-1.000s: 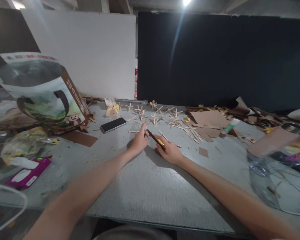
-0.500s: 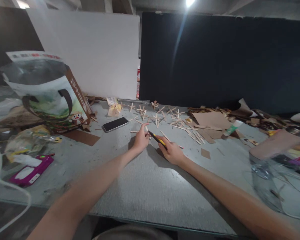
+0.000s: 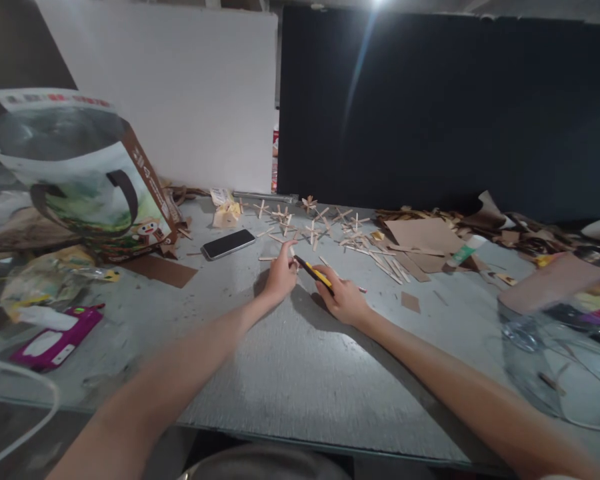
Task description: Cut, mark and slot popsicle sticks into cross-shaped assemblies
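My left hand (image 3: pixel 280 277) is closed, pinching a small pale wooden stick (image 3: pixel 293 252) that points upward from the fingers. My right hand (image 3: pixel 347 302) is wrapped round a yellow and black utility knife (image 3: pixel 316 273). The knife's front end points left and lies close to the fingers of my left hand; whether the blade touches the stick I cannot tell. Just beyond both hands are several little star shapes made of crossed sticks (image 3: pixel 313 233). Loose wooden sticks (image 3: pixel 391 268) lie to the right of them.
A dark phone (image 3: pixel 229 244) lies left of the sticks. Farther left stand a large printed bag (image 3: pixel 95 193) and a purple device (image 3: pixel 57 340). Cardboard pieces (image 3: pixel 423 237), a glue tube (image 3: pixel 465 252) and a clear plastic container (image 3: pixel 530 360) are on the right. Upright boards close off the back.
The view has tilted slightly downward. Both hands stay almost in place, still holding the stick and the knife, with only a slight shift of the knife near the left fingers.
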Available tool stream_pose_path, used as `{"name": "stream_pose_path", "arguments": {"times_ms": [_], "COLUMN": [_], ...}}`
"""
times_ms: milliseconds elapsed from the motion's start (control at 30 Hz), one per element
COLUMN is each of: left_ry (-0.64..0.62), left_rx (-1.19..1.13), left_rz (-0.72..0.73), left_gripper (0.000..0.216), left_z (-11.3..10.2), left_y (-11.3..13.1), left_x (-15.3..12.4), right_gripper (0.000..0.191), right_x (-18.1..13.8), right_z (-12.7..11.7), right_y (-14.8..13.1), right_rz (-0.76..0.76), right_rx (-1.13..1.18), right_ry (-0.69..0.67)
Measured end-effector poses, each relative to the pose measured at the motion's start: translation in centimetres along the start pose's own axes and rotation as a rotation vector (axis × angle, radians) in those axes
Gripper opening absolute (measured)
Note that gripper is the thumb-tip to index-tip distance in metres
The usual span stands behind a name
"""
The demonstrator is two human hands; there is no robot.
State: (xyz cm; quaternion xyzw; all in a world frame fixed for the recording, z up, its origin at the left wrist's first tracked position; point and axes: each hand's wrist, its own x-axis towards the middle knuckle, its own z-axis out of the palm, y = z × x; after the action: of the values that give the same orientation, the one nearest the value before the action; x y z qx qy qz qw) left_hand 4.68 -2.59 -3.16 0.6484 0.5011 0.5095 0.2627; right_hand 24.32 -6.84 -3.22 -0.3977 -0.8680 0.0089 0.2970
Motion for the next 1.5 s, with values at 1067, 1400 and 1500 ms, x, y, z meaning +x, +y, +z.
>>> {"name": "stream_pose_path", "arguments": {"times_ms": [1067, 1400, 1500], "left_ry": [0.243, 0.133, 0.138], "left_rx": [-0.036, -0.129, -0.094], "left_rz": [-0.185, -0.154, -0.187], "left_gripper": [0.05, 0.07, 0.052], "left_z": [-2.8, -2.3, -2.3], "left_y": [-1.6, -1.5, -1.9], "left_x": [2.6, 2.5, 2.8], "right_gripper": [0.049, 0.046, 0.046], "right_x": [-1.2, -0.9, -0.9], "right_z": [0.1, 0.3, 0.3], "right_y": [0.5, 0.8, 0.8], "right_rz": [-0.181, -0.168, -0.152], "right_rx": [-0.05, 0.003, -0.001], "right_ry": [-0.005, 0.083, 0.075]}}
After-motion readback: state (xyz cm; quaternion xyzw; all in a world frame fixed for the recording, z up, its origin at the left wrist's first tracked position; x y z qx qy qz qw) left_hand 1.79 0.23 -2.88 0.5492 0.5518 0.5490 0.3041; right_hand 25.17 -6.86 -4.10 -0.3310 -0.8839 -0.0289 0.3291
